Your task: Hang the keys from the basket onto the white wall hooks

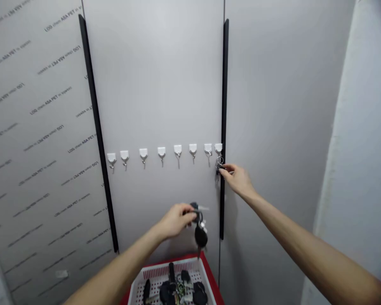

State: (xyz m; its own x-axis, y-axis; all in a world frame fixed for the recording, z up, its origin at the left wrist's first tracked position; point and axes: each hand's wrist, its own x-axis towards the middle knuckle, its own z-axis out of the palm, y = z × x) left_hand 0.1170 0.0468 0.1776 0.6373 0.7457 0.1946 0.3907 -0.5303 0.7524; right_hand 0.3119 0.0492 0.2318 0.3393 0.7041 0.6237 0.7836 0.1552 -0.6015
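My right hand pinches a small bunch of keys just below the rightmost white hook. The ring of that bunch is at the hook's lower end; I cannot tell whether it hangs on it. Lower and to the left, my left hand is closed on black-headed keys, which dangle from its fingertips above a white basket. More black-headed keys lie in the basket.
Several white adhesive hooks run in a row across the grey door panel. Long black handles stand at the left and right of the panel. A red surface shows under the basket. A white wall edge stands at right.
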